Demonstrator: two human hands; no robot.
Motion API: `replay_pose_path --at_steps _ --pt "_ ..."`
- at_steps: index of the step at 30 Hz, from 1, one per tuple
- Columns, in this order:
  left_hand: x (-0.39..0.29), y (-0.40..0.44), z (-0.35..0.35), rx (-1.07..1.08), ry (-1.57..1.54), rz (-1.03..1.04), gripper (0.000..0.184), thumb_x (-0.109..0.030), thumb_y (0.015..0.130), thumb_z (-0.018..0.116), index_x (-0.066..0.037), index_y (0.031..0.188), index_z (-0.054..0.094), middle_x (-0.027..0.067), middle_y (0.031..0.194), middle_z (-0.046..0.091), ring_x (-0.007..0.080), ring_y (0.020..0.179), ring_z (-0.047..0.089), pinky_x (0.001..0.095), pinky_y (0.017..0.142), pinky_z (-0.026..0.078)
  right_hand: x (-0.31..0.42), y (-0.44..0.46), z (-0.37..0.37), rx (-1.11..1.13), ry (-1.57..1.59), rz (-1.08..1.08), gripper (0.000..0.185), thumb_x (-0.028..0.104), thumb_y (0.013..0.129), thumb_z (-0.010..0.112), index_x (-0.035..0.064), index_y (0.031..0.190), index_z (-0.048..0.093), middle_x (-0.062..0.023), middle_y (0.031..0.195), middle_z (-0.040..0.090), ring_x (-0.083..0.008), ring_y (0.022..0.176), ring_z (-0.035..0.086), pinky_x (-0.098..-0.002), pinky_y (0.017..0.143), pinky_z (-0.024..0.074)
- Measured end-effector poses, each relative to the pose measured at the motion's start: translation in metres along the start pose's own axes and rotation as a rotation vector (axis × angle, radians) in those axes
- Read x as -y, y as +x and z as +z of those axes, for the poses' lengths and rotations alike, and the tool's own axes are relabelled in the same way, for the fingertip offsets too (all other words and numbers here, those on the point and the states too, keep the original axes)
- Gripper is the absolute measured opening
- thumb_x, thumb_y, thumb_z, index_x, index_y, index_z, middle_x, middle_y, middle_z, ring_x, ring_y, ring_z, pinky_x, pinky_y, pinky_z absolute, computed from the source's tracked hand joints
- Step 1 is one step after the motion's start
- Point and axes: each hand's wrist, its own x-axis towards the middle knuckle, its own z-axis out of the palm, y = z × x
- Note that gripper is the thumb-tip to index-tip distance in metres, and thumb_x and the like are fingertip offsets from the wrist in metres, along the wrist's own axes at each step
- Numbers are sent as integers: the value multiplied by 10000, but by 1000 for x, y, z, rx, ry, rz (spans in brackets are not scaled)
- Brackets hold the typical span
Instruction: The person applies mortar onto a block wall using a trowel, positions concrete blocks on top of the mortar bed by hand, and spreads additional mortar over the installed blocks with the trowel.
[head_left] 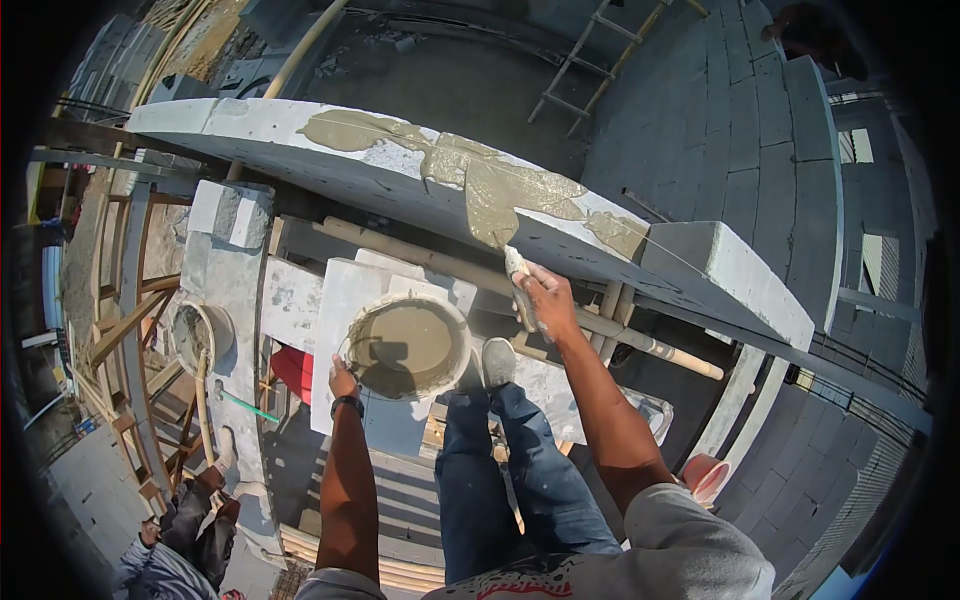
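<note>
My right hand (545, 298) is closed round the mortar-smeared handle of a trowel (491, 208). The blade, coated in grey mortar, lies against the top edge of a pale block wall (390, 178). Wet mortar (350, 131) is spread unevenly along that top, and a thin string line runs over it. Below the wall, a round bucket (466, 350) full of wet mortar stands on a pale board (335, 300). My left hand (343, 381) grips the bucket's left rim, its fingertips partly hidden.
Bamboo poles (430, 262) run beneath the wall. A lone block (690, 245) sits at the wall's right end. At lower left a co-worker (185, 535) is near another bucket (218, 335). A ladder (585, 65) leans beyond the wall. My shoe (498, 362) rests on the scaffold.
</note>
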Motion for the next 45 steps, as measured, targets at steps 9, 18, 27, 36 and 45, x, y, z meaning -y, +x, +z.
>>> replay_pose_path --at_steps 9,18,27,36,45 --pt "17 18 0 -5 90 91 737 -628 1018 390 61 1054 649 158 946 687 293 885 628 397 854 470 10 12 5 -172 -136 -115 433 226 920 718 -6 1282 664 -11 984 690 -86 841 590 -259 743 494" --pt "10 10 -2 -32 40 38 738 -647 1009 402 45 1011 657 152 911 675 275 868 614 389 841 461 17 6 41 -143 -227 -220 401 201 918 692 -24 1249 659 -39 873 659 -83 700 546 -267 620 442" --pt "1 -3 2 -24 1 -18 719 -645 1002 440 40 1048 656 134 887 654 259 833 580 386 815 457 -8 -28 2 -290 -218 -287 415 212 944 691 -39 1271 649 -80 1123 696 -136 1041 604 -285 938 464" --pt "38 38 2 1 25 29 693 -710 946 489 -74 1191 619 53 905 638 184 704 600 325 562 467 -28 -37 -12 -292 287 -6 445 321 980 626 8 1293 587 -79 811 622 -171 587 620 -296 468 524" --pt "18 19 0 17 17 7 722 -649 985 474 31 1173 628 166 1061 684 278 954 639 389 825 478 10 -17 46 -179 148 -30 377 258 965 663 21 1258 651 -37 756 631 -117 578 607 -272 448 469"
